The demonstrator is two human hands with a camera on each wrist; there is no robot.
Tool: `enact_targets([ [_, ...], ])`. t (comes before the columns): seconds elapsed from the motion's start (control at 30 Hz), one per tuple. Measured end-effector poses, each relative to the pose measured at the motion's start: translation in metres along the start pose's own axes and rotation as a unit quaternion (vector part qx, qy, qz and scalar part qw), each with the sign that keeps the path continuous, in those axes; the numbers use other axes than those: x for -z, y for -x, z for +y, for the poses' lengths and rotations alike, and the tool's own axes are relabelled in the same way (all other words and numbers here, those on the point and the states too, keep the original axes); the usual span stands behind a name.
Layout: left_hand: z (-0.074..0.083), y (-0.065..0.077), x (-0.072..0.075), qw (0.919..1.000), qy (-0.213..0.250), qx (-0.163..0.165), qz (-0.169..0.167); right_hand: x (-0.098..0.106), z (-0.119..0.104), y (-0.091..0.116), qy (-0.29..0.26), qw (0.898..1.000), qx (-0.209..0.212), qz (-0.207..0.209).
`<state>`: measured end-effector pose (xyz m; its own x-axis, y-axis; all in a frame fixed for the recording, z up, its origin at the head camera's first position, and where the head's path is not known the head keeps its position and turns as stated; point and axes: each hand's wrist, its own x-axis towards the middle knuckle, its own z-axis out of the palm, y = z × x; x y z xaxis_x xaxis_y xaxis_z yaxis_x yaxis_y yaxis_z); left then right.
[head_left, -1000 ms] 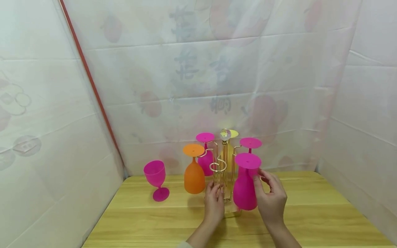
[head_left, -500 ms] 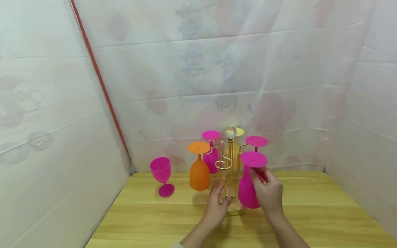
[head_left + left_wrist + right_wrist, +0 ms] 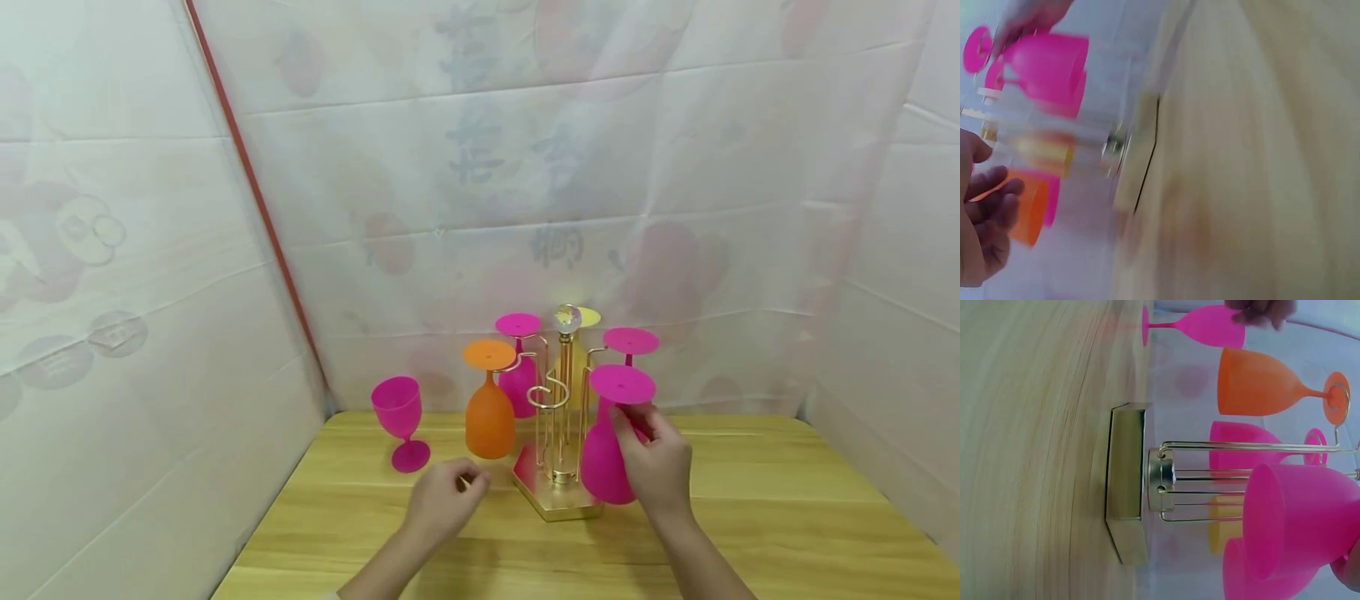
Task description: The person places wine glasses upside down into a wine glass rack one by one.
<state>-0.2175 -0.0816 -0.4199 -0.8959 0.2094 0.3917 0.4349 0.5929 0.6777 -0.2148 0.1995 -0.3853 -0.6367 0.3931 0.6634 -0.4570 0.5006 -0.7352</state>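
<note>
My right hand (image 3: 660, 458) pinches the stem of a pink goblet (image 3: 603, 467), which hangs upside down at the front right of a gold goblet rack (image 3: 551, 500). In the right wrist view that goblet's bowl (image 3: 1297, 519) fills the lower right. Left of the rack, my left hand (image 3: 446, 500) is in the air with loosely curled fingers and holds nothing. It is below and in front of an upside-down orange goblet (image 3: 491, 421). Another pink goblet (image 3: 396, 407) stands upright on the table, behind and left of that hand.
Upside down on the rack also hang a pink goblet (image 3: 517, 379) at back left, a yellow goblet (image 3: 588, 318) behind and a pink goblet (image 3: 632, 340) at right. A curled wire hook (image 3: 547, 394) faces front. Patterned sheets (image 3: 465, 167) enclose the wooden table (image 3: 337, 542).
My left hand has let go of the rack near its base and moved left, baring the gold base. My right hand has shifted up onto the pink goblet's stem. The head view has turned slightly left.
</note>
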Motion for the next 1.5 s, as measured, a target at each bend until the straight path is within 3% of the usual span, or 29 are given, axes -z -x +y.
enact_targets([
  [0.07,-0.007,-0.004,0.015,0.9974,-0.042,-0.031,0.051,0.001,0.000,-0.001,-0.001,1.000,0.005,0.000],
  [0.13,-0.014,-0.010,0.029,0.9888,-0.080,-0.072,0.103,0.001,0.001,-0.001,-0.002,1.000,0.008,-0.002],
  [0.27,-0.034,-0.027,0.055,0.9581,-0.139,-0.178,0.177,0.002,0.001,-0.002,-0.005,1.000,0.009,-0.013],
  [0.4,-0.050,-0.046,0.076,0.9281,-0.175,-0.261,0.201,0.001,0.000,-0.002,-0.010,0.999,0.007,-0.030],
  [0.53,-0.061,-0.060,0.088,0.9161,-0.216,-0.286,0.180,0.001,0.001,-0.001,-0.008,0.999,0.006,-0.037],
  [0.7,-0.069,-0.071,0.095,0.9144,-0.287,-0.253,0.133,0.001,0.001,-0.002,-0.004,0.999,0.002,-0.040],
  [0.9,-0.076,-0.084,0.099,0.9290,-0.333,-0.151,0.056,0.001,0.000,-0.002,0.002,0.999,0.007,-0.043],
  [0.97,-0.078,-0.089,0.099,0.9324,-0.340,-0.119,0.030,0.002,0.000,0.000,0.005,0.999,0.009,-0.044],
  [1.1,-0.080,-0.097,0.096,0.9308,-0.358,-0.071,-0.010,0.003,0.001,0.004,0.012,0.999,0.009,-0.043],
  [1.27,-0.082,-0.107,0.090,0.9277,-0.369,-0.042,-0.033,0.004,0.002,0.005,0.014,0.999,0.004,-0.042],
  [1.5,-0.081,-0.113,0.085,0.9299,-0.358,0.009,-0.086,0.007,0.001,0.001,0.011,0.999,0.009,-0.041],
])
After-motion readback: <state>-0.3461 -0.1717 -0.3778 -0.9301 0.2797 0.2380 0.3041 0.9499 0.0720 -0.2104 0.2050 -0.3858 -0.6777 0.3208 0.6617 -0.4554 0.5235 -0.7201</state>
